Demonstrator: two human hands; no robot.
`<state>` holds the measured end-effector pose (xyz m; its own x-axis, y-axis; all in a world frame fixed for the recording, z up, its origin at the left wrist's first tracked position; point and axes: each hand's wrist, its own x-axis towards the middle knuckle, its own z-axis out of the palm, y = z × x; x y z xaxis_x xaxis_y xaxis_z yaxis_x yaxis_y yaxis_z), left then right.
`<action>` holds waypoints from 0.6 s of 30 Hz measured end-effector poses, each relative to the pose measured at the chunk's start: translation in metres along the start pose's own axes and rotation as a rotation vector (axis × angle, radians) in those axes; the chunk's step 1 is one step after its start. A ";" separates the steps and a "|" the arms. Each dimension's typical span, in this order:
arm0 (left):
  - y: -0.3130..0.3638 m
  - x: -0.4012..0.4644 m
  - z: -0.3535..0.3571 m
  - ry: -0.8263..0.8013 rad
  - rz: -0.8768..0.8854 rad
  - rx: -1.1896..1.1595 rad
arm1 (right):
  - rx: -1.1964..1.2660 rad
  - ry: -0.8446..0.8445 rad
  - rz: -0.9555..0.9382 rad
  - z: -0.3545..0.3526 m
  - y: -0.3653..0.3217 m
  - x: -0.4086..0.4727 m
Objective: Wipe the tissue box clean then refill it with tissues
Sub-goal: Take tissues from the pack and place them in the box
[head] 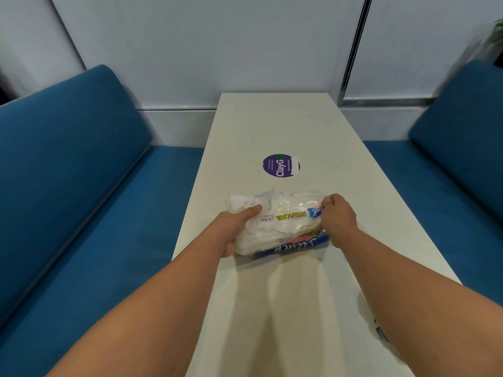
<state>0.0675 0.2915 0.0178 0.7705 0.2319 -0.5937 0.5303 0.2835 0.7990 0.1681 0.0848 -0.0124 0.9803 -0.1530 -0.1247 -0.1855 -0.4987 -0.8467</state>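
Hands gripping a plastic pack of paper towels on a pale table.

Pack of tissues (283, 227) lies crosswise on the near middle of the table (313, 126), just short of a round purple sticker (281, 165). Left hand (234, 229) curls around the torn, open end, thumb on top; right hand (339, 216) has its fingers closed on the printed wrapper at the other end. The pack looks light, soft and squashy, its film likely slippery, so holding both ends seems safest. No tissue box is in view. Blue benches (68, 164) flank the table.
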 end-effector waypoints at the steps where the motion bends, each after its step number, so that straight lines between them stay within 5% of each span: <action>1: 0.001 -0.001 0.000 -0.019 -0.006 -0.016 | 0.011 -0.003 -0.004 0.000 0.000 0.000; 18: -0.007 0.003 0.014 -0.214 -0.077 -0.201 | 0.066 -0.044 -0.012 -0.002 0.004 0.007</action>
<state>0.0706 0.2775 0.0118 0.7988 0.0076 -0.6015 0.5261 0.4762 0.7046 0.1744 0.0797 -0.0160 0.9847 -0.1091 -0.1362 -0.1708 -0.4426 -0.8803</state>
